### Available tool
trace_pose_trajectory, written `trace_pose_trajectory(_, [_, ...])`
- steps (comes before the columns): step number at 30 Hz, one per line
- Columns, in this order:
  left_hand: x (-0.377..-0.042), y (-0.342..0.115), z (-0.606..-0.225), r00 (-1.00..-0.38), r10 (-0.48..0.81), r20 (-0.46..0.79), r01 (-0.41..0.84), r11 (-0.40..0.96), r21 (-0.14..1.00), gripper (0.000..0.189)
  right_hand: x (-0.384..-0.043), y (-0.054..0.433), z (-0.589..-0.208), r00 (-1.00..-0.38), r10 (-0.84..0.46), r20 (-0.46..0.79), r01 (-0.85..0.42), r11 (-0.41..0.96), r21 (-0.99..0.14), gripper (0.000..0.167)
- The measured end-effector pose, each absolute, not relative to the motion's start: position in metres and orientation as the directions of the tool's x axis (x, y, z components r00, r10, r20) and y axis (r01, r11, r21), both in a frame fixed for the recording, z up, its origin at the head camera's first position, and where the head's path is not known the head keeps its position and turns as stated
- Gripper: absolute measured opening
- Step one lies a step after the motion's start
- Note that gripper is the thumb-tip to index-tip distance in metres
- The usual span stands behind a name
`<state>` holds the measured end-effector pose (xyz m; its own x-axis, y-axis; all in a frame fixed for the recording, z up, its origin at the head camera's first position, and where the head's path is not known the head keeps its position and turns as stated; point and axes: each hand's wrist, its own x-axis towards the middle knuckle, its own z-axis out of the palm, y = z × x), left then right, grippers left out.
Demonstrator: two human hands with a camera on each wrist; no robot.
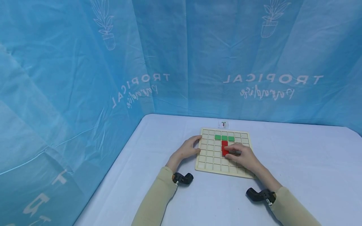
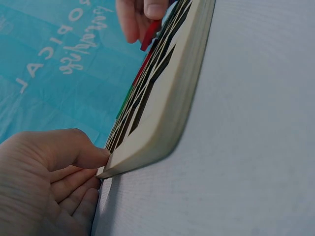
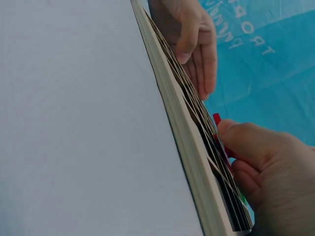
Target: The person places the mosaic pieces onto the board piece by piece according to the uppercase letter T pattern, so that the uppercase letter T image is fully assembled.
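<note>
A pale wooden grid board (image 1: 210, 171) lies on the white table. Three green square tiles (image 1: 224, 138) form a row near its far side, with red tiles (image 1: 224, 143) in a column below the middle one. My right hand (image 1: 245, 156) is over the board, pinching a red tile (image 2: 149, 35) between thumb and finger; the tile is tilted, close above the grid at the column's near end. At the board's left edge rests my left hand (image 1: 187, 148), its thumb and fingers spread apart and touching the rim. My right fingers hide part of the grid.
Just beyond the board lies a small printed card (image 1: 223, 124) with a coloured grid pattern. Blue printed curtains (image 1: 206, 62) hang behind and to the left of the table (image 1: 209, 204). Each wrist carries a black camera mount (image 1: 258, 195).
</note>
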<state>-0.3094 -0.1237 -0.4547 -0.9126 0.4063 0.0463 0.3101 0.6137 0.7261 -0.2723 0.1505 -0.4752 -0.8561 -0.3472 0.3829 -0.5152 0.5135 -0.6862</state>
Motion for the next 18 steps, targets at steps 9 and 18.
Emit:
trace_pose_trajectory(9, [-0.3105,-0.1239,-0.4558,-0.915,0.401,0.042,0.301,0.611,0.732,0.067,-0.2729,0.1476,-0.4781,-0.8,-0.392,0.454,-0.6,0.535,-0.594,0.031])
trace_pose_trajectory(18, [-0.3104,-0.1237,-0.4557,-0.915,0.402,0.039,0.301,0.613,0.731,0.067,-0.273,0.1481,-0.48,-0.777,-0.409,0.479,-0.629,0.553,-0.547,0.031])
